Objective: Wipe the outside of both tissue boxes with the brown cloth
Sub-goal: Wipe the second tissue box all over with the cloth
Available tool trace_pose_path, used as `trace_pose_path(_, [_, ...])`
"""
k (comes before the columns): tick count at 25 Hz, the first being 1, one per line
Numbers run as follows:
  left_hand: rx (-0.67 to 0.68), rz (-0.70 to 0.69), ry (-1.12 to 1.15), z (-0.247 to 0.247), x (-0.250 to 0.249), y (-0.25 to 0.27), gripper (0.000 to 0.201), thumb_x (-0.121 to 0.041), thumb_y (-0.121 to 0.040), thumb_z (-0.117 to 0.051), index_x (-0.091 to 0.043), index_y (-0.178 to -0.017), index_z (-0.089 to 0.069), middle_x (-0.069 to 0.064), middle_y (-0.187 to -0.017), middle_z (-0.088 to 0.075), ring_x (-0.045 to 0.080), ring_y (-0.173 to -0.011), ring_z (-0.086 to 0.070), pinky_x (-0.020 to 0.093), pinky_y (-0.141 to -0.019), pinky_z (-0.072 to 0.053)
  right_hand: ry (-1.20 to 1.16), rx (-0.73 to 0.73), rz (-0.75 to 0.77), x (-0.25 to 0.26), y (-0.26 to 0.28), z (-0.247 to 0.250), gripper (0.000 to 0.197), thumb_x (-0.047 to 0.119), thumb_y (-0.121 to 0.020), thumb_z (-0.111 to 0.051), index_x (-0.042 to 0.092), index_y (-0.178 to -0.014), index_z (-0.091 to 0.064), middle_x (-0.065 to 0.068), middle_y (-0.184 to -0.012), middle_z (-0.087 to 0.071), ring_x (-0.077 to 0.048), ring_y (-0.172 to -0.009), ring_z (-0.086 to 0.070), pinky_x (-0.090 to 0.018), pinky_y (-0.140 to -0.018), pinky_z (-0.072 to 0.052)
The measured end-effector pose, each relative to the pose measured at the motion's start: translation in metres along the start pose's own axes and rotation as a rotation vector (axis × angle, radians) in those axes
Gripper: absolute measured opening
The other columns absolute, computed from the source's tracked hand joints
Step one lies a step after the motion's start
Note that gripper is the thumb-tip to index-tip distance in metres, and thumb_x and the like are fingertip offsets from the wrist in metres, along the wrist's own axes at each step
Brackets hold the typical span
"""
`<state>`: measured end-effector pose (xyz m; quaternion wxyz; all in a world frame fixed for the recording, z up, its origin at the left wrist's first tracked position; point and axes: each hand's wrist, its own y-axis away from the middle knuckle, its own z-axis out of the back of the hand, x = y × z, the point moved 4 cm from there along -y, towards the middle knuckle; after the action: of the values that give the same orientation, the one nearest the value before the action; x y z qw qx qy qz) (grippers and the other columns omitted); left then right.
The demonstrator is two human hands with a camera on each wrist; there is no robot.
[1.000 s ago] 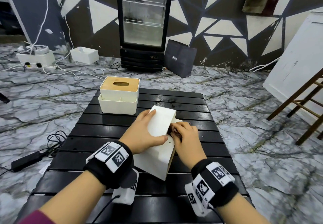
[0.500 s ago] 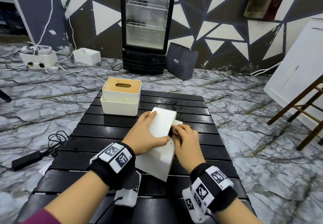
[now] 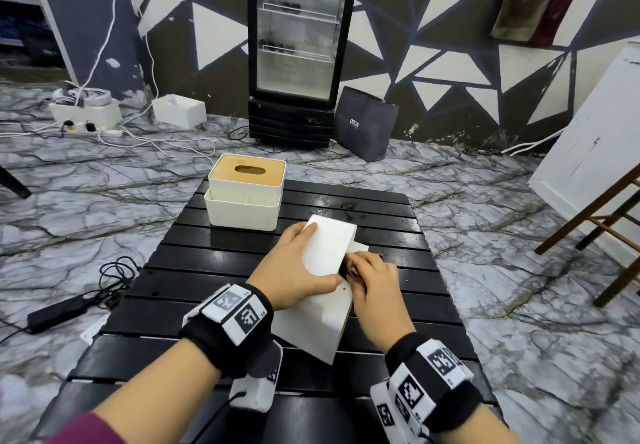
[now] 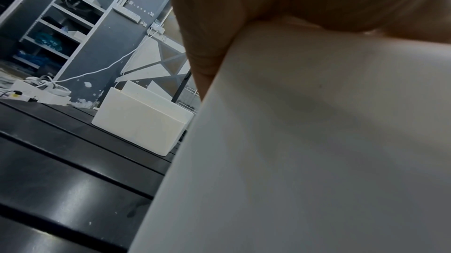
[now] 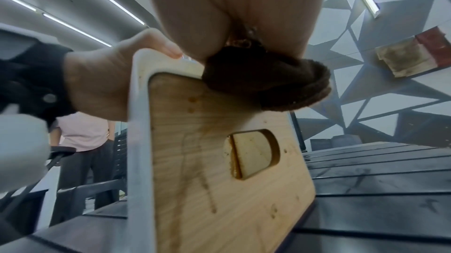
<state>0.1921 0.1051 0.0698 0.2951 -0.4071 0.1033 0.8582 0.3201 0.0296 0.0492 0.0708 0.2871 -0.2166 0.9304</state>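
1. Tissue box number one, the white plastic one with a light wooden lid (image 3: pixel 322 291), is tipped on its side on the black slatted desk (image 3: pixel 214 270), lid facing the right hand.
2. Left hand (image 3: pixel 294 270) lies flat over the upturned white side, fingers pretty much straight, thumb hooked round the near edge, holding it steady.
3. Right hand (image 3: pixel 375 284) is just beside the left, fingers curled round a bunched dark brown fluffy cloth (image 5: pixel 266 85). The right wrist view shows the wad pressed on the top corner of the wooden lid (image 5: pixel 219 170), above the oval slot.
4. That lid has a few brownish spots and streaks on it.
5. Second tissue box (image 3: pixel 246 194), cream with a wooden slotted top and a divided tray along its front, sits upright beyond the left hand, well apart from both hands.
6. Further back on the marble-look floor: a glass-door fridge (image 3: pixel 298 45) and a dark paper bag (image 3: pixel 365 128).
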Motion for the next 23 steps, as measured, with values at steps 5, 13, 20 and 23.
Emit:
trace_pose_path(5, [0.028,-0.007,-0.003,0.001,-0.001,0.001,0.105,-0.053,-0.059,-0.066,-0.020,-0.148,-0.020,-0.009,-0.150,-0.017,0.006,-0.125,-0.033,0.014,-0.094,-0.024,0.062,0.031,-0.029,-0.020,-0.029,-0.001,0.033,0.008,-0.090,-0.043,0.017,-0.120,-0.055,-0.002,-0.124,-0.053,-0.029,-0.106,-0.043,-0.016,-0.084,-0.021])
trace_pose_path(13, [0.000,0.006,0.016,-0.001,0.002,-0.001,0.109,-0.055,-0.053,-0.062,-0.019,-0.147,-0.021,-0.010,-0.149,-0.020,0.007,-0.130,-0.031,0.014,-0.096,-0.023,-0.010,-0.064,-0.054,-0.015,-0.012,0.001,0.034,0.004,-0.088,-0.048,0.020,-0.117,-0.058,0.000,-0.120,-0.055,-0.026,-0.105,-0.045,-0.012,-0.082,-0.022])
trace_pose_path(20, [-0.009,0.018,0.030,-0.001,0.003,0.000,0.108,-0.056,-0.054,-0.063,-0.016,-0.147,-0.024,-0.007,-0.149,-0.021,0.006,-0.131,-0.029,0.011,-0.097,-0.020,-0.105,-0.093,-0.081,0.003,0.035,0.004,0.036,0.003,-0.087,-0.049,0.023,-0.114,-0.058,0.008,-0.113,-0.053,-0.021,-0.102,-0.044,0.003,-0.086,-0.021])
trace_pose_path(23, [0.018,0.011,0.007,0.003,0.003,0.000,0.105,-0.055,-0.062,-0.072,-0.017,-0.147,-0.023,-0.005,-0.151,-0.020,0.009,-0.137,-0.025,0.012,-0.100,-0.017,-0.072,0.011,-0.014,0.009,0.041,0.008,0.037,0.003,-0.086,-0.049,0.024,-0.115,-0.058,0.003,-0.115,-0.054,-0.023,-0.103,-0.045,-0.001,-0.087,-0.023])
